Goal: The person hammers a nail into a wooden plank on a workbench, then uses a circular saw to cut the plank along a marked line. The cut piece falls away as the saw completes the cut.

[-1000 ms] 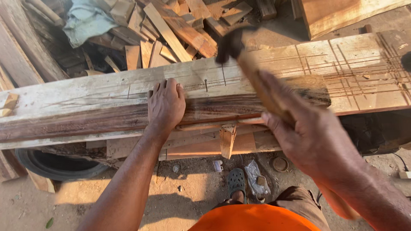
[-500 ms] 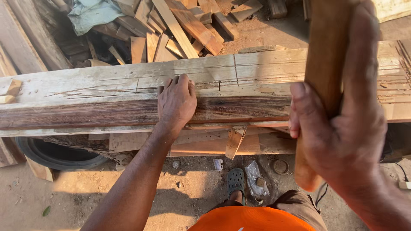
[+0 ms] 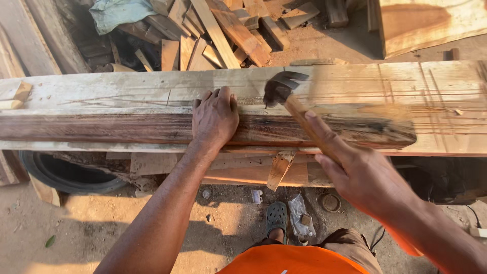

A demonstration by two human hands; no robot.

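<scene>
My left hand [image 3: 215,117] lies flat, fingers spread, on a dark reddish plank [image 3: 101,128] that rests on a wide pale board [image 3: 111,91]. My right hand [image 3: 361,171] grips the wooden handle of a claw hammer [image 3: 282,89]. The hammer's dark metal head is down on the pale board, just right of my left fingertips. The hammer and right hand are blurred with motion. A small nail under the head cannot be made out clearly.
A heap of wood offcuts [image 3: 213,35] and a pale cloth [image 3: 122,12] lie behind the board. A black tyre [image 3: 66,175] sits under its left part. My sandalled foot [image 3: 277,219] stands on the sandy ground beside a crumpled plastic wrapper [image 3: 300,215].
The hammer was raised high in my right hand half a second ago and has swung down onto the pale board. My left hand stays pressed on the dark plank.
</scene>
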